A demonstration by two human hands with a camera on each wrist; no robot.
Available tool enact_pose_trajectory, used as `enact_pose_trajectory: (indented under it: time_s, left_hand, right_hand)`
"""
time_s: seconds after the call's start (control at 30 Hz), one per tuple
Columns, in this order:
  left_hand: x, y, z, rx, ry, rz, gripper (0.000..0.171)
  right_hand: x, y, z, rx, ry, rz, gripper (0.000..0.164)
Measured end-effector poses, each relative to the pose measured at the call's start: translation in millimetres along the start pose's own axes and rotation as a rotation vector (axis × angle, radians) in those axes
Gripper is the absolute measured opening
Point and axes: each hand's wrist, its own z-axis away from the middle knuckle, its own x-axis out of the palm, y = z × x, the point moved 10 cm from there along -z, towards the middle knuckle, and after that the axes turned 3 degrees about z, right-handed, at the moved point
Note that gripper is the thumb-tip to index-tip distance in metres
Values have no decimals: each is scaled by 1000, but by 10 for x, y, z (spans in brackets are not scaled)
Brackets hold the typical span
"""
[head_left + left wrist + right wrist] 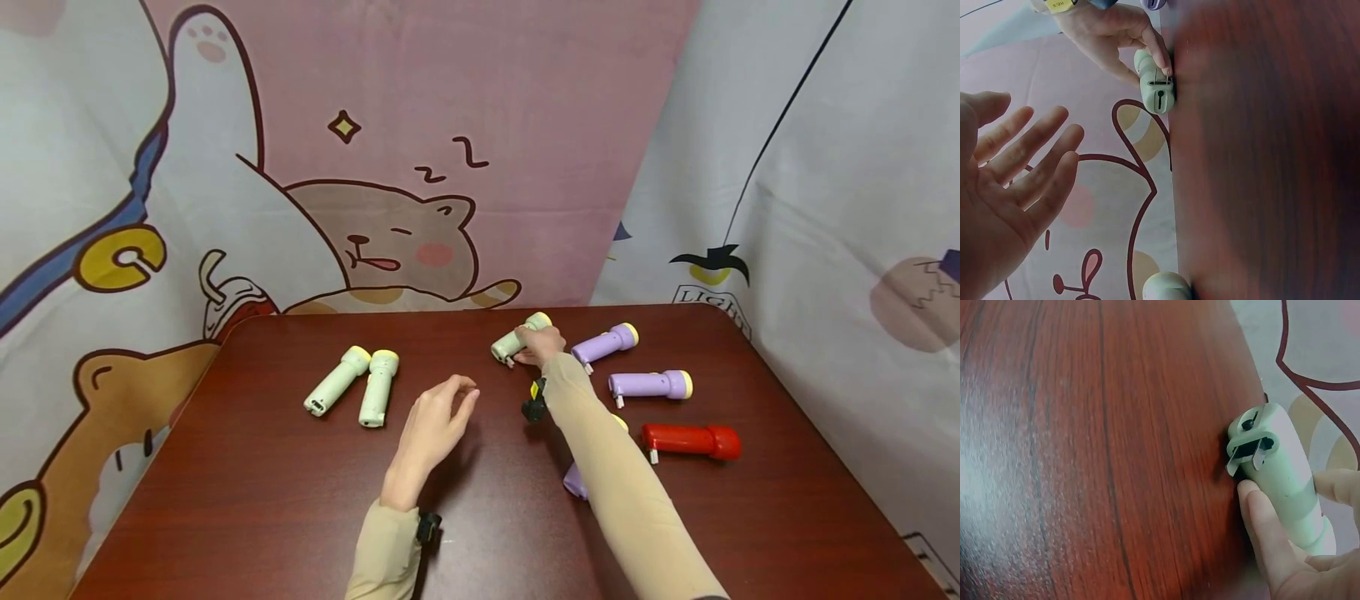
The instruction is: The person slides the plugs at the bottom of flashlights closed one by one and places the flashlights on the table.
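Observation:
My right hand (543,344) holds a pale green flashlight (507,347) near the table's far edge. In the right wrist view the fingers lie along both sides of its body (1282,459), and two metal prongs stick out near its tail end. My left hand (431,419) hovers over the middle of the table with nothing in it, its fingers spread and slightly bent in the left wrist view. Left of it, two more pale green flashlights, one slanted (337,382) and one more upright (378,389), lie with their heads close together.
Two purple flashlights, a farther one (604,342) and a nearer one (649,385), lie right of my right hand. A red flashlight (690,442) is closer to me. My right forearm partly hides another purple flashlight (576,482). A printed curtain (420,75) hangs behind the table.

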Motion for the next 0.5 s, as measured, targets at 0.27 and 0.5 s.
enact_pose_trajectory:
  time_s: [0.27, 0.5]
  left_hand:
    - [-2, 12, -3, 7, -3, 7, 19]
    - [-27, -5, -3, 5, 13, -10, 15]
  right_hand:
    - [15, 32, -8, 14, -16, -42, 50]
    - [38, -49, -10, -20, 1, -56, 42]
